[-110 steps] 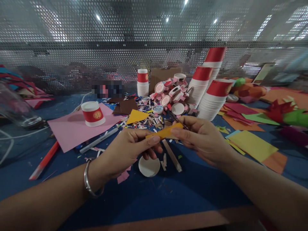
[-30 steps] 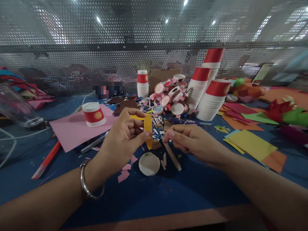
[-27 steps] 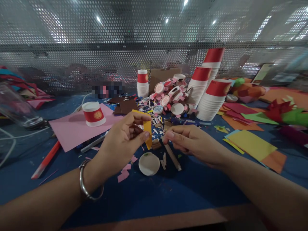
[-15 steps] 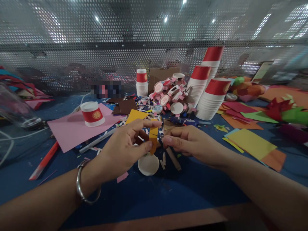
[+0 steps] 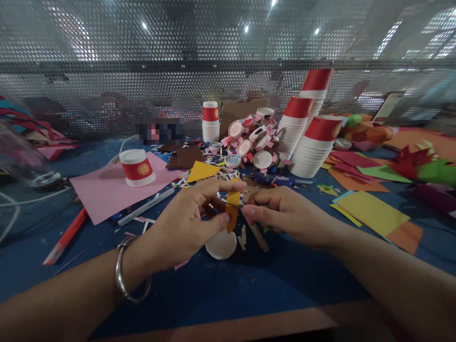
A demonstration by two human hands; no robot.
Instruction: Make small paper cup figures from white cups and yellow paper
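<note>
My left hand [image 5: 185,223], a metal bangle on its wrist, pinches a small folded yellow-orange paper strip [image 5: 232,209] between thumb and forefinger. My right hand [image 5: 285,213] meets it from the right, its thumb and fingers pressed together at the strip's edge; whether it grips the strip or something else is hidden. Both hands hover above the blue table [image 5: 228,285], over a white paper disc [image 5: 221,244] and a thin brown stick [image 5: 258,236].
A short red-and-white cup [image 5: 137,167] stands on pink paper [image 5: 107,190]. Stacks of red-and-white cups [image 5: 313,142], a pile of cut cup pieces [image 5: 251,142], a yellow paper triangle [image 5: 201,171] and coloured sheets [image 5: 374,213] lie around. Perforated metal screen behind.
The scissors seen earlier in my right hand are gone. My left hand turned the yellow strip upright and folded it smaller, while my right hand closed in on it.
</note>
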